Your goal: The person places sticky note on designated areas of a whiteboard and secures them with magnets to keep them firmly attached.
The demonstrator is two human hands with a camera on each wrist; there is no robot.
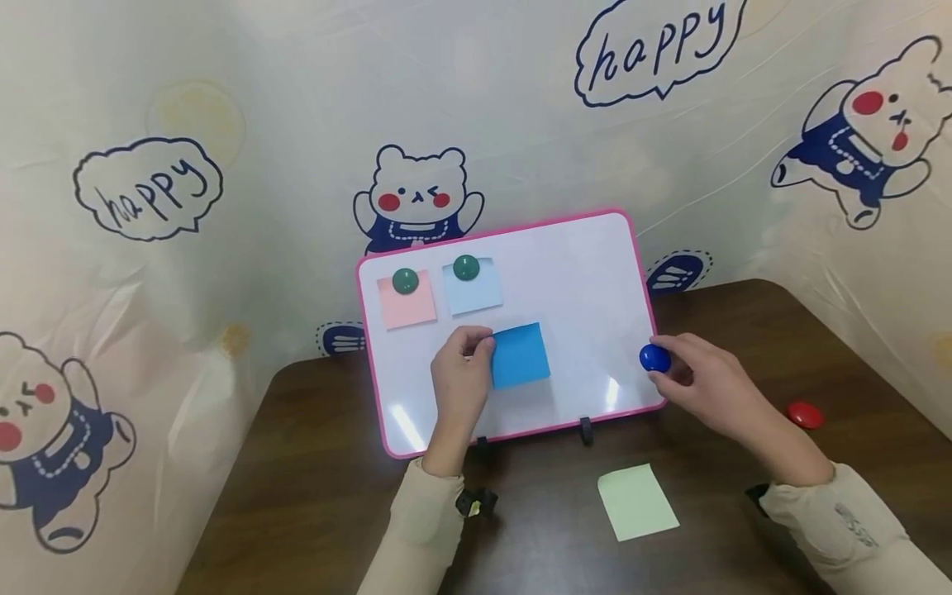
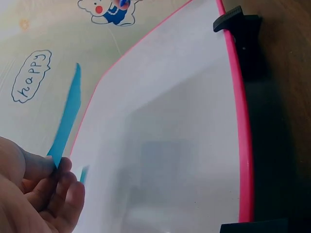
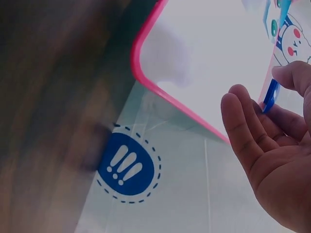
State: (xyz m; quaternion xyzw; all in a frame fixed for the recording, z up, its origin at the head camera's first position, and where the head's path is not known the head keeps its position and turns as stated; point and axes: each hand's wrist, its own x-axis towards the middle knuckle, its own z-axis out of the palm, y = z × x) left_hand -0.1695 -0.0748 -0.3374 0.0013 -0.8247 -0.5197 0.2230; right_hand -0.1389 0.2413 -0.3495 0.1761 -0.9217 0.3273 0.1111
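My left hand (image 1: 463, 376) pinches a blue sticky note (image 1: 521, 355) by its left edge, in front of the whiteboard (image 1: 573, 273). The left wrist view shows the note (image 2: 68, 116) edge-on between thumb and fingers, apart from the board. At the board's right edge, my right hand (image 1: 706, 380) pinches a round blue magnet (image 1: 654, 358) between thumb and finger. On the board's upper left, a pink note (image 1: 409, 310) and a light blue note (image 1: 476, 296) each sit under a green magnet (image 1: 405, 281).
A pale green sticky note (image 1: 638, 502) lies on the brown table (image 1: 535, 529) in front of the board. To the right lies a red magnet (image 1: 806, 415). Black clips (image 1: 586, 430) hold the board's pink lower edge. A printed curtain (image 1: 297, 124) hangs behind.
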